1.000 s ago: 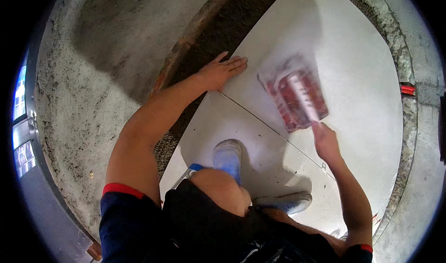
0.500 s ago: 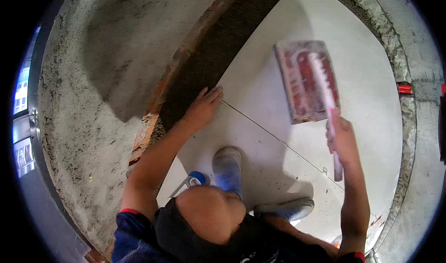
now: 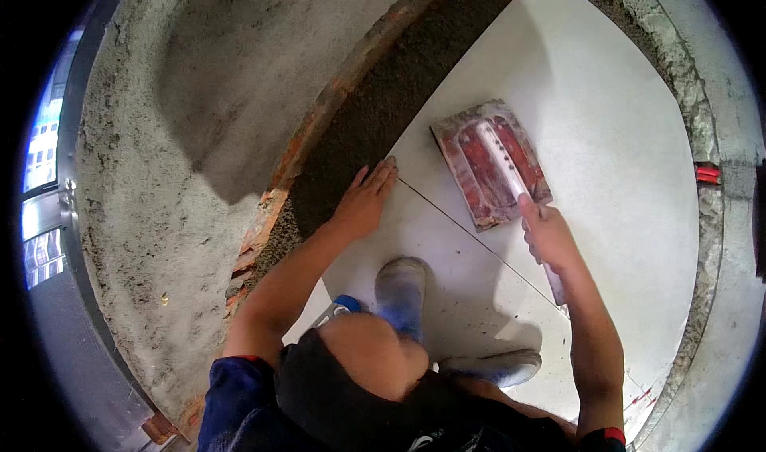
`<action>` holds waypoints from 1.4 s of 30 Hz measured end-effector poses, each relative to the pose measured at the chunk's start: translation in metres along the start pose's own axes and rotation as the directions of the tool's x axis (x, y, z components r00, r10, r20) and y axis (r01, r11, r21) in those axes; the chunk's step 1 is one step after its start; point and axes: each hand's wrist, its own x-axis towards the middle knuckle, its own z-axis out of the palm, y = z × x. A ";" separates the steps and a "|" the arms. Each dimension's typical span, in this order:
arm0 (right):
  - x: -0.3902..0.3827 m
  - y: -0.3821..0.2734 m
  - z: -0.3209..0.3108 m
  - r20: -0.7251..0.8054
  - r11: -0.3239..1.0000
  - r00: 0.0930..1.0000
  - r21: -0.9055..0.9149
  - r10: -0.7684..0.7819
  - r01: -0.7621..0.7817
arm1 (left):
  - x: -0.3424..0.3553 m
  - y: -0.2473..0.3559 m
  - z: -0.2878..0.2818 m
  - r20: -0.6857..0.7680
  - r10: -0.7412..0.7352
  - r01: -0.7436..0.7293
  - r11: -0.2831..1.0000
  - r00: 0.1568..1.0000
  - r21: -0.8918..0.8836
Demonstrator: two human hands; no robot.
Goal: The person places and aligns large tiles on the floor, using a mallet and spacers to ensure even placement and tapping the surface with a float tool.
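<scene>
A tile beating paddle (image 3: pixel 459 145), a worn red rectangular plate with a long pale handle, lies over the large white floor tile (image 3: pixel 622 125). Wrapped round the lower part of its handle is my right hand (image 3: pixel 552 232). To the left, my left hand (image 3: pixel 365 203) rests flat by the tile edge with its fingers stretched out. Its fingertips are near the end of the thin joint between the far tile and the nearer tile (image 3: pixel 459 264). I cannot tell whether the plate touches the tile or hovers just above it.
A dark mortar strip (image 3: pixel 375 93) runs beside the tiles, edged by broken brick (image 3: pixel 299 145). Rough concrete (image 3: pixel 144 244) lies to the left. My shoes (image 3: pixel 401 284) stand on the nearer tile, beside a blue and white object (image 3: pixel 345 302). A red item (image 3: pixel 707 173) sits at the right edge.
My right hand has brought the beating paddle left and nearer, and its plate has turned anticlockwise. My left hand stays by the joint. The whole view has shifted slightly.
</scene>
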 end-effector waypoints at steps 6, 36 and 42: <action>-0.091 -0.049 -0.045 -0.180 0.884 0.918 0.257 -0.353 0.390 | -0.003 0.006 0.002 -0.046 -0.015 0.015 1.000 0.999 0.012; -0.093 0.052 -0.110 -0.619 0.788 0.773 0.543 0.140 0.291 | 0.025 -0.034 0.020 0.089 -0.630 0.491 0.500 0.772 -0.713; -0.143 0.051 -0.220 -0.967 0.623 0.233 0.247 0.106 0.742 | 0.032 -0.033 0.011 0.164 -0.671 0.527 0.381 0.723 -0.760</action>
